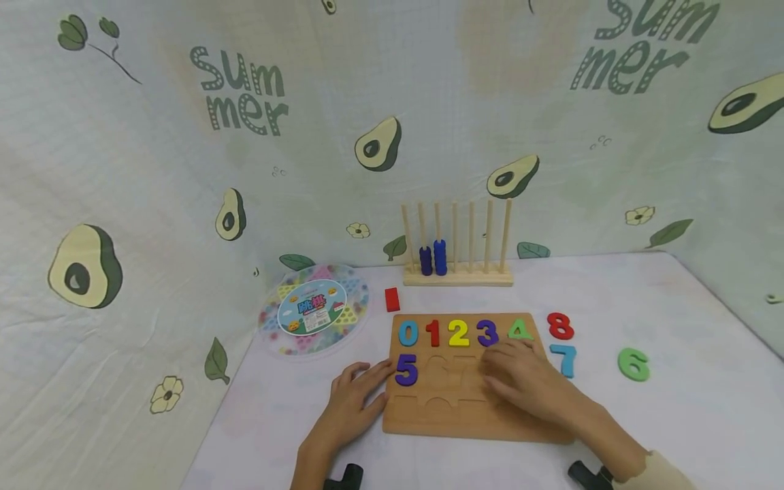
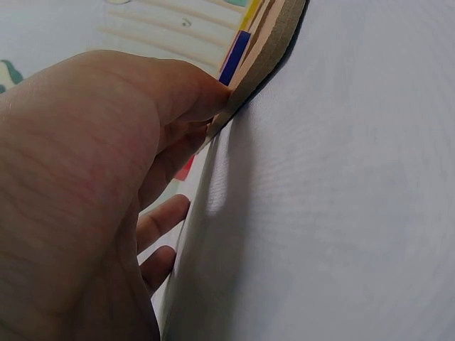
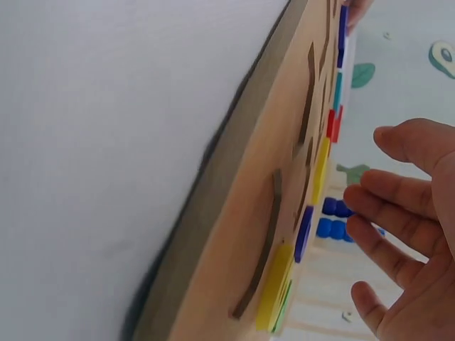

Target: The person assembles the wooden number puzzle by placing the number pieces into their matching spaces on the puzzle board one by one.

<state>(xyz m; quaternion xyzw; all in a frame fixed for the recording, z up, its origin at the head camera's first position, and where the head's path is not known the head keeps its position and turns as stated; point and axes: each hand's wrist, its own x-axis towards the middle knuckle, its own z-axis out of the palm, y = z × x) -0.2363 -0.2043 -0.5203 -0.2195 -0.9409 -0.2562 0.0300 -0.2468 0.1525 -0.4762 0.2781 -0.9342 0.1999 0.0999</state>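
A wooden number board lies on the white table with colored digits in its upper rows. My left hand rests against its left edge, fingertips beside the purple 5. The left wrist view has the thumb and a finger at the board's rim. Over the board's right part hovers my right hand, just below the purple 3 and green 4. Its fingers are spread and loosely bent in the right wrist view, with nothing between them. A yellow piece on the board shows there, hidden from the head view.
To the board's right lie a red 8, a blue 7 and a green 6. Behind stands a wooden peg rack with blue beads. A red block and a round game box lie at the back left.
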